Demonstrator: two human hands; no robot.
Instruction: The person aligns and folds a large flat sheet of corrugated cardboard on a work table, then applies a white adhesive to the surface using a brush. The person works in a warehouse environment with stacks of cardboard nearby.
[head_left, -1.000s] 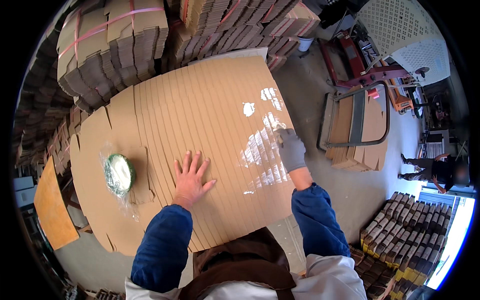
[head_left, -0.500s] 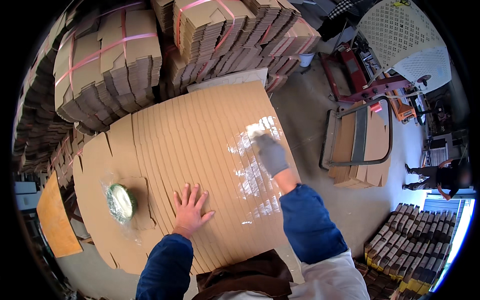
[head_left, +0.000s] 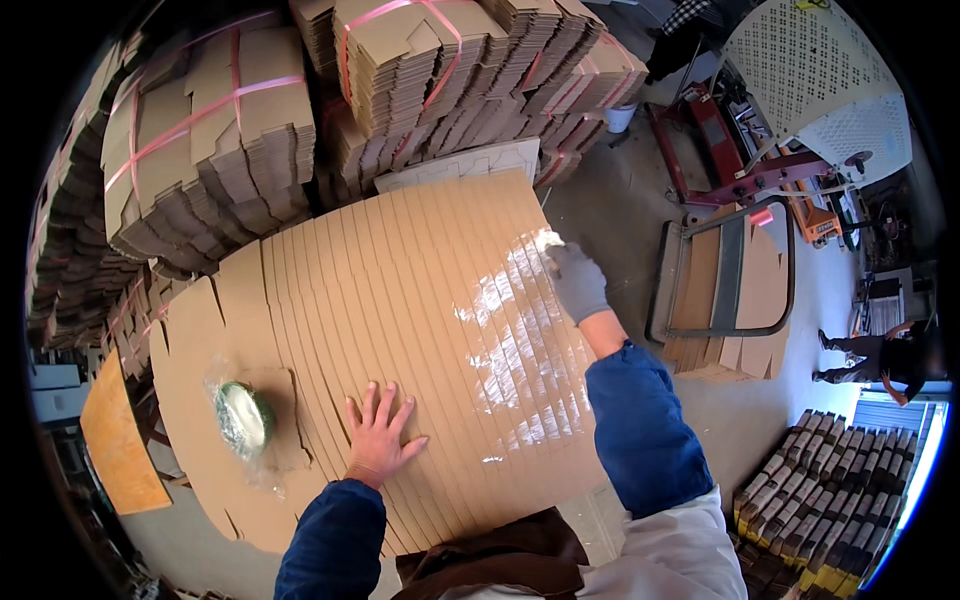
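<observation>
Overlapping cardboard sheets [head_left: 350, 300] are fanned out in front of me, their edges stepped in long strips. My left hand [head_left: 382, 435], bare, lies flat on the strips with its fingers spread. At the far right edge of the fan is my right hand [head_left: 578, 283] in a grey glove, its fingers closed on a small whitish pad [head_left: 548, 240] whose kind I cannot make out. Shiny wet-looking white streaks cover the strips to the left of that hand. A green-rimmed bowl [head_left: 244, 420] with white stuff inside, wrapped in clear plastic, sits on the left part of the cardboard.
Bundled cardboard stacks [head_left: 215, 140] tied with pink strap rise behind the sheets. To the right are a cart [head_left: 720, 290] loaded with cardboard, a red metal frame [head_left: 715, 150] and stacked dark bundles [head_left: 825, 490]. Another person [head_left: 880, 360] stands far right. A wooden board [head_left: 122, 440] leans left.
My right hand has moved right and slightly away from me with the pad, to the cardboard's edge. The shiny streaks reach further right. My left hand stays in place on the cardboard.
</observation>
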